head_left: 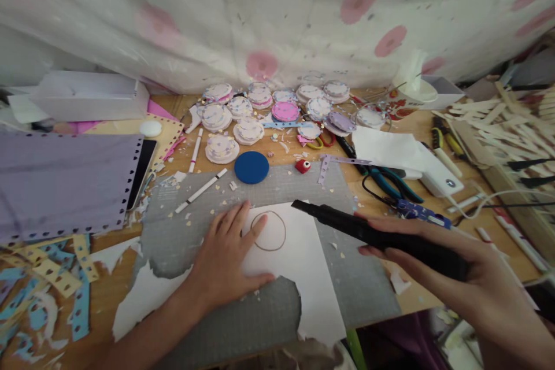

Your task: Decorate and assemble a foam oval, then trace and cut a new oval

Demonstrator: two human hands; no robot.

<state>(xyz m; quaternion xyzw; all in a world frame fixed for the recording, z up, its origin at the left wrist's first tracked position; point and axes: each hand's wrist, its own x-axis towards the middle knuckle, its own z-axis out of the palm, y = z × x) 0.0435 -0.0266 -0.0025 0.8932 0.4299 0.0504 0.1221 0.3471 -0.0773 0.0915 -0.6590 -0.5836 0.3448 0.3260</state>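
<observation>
My left hand (pixel 229 254) lies with fingers spread on a white sheet of paper (pixel 310 266), one fingertip inside a drawn circle (pixel 269 231). The sheet has a ragged cut lower edge and rests on a grey cutting mat (pixel 364 283). At the right, my right hand (pixel 442 260) grips a black utility knife (pixel 359 228), its blade pointing left above the paper's upper right corner. Beyond the paper sit a blue disc (pixel 251 167) and a small red object (pixel 302 166). A white marker (pixel 201 191) lies left of the disc.
Stacks of round paper pieces (pixel 249 130) line the back. Purple paper (pixel 65 185) and punched strips (pixel 56 277) lie left. Teal pliers (pixel 392 184), a white power bank (pixel 440 170) and wooden sticks (pixel 498 121) are at the right, with a paper cup (pixel 410 95) behind.
</observation>
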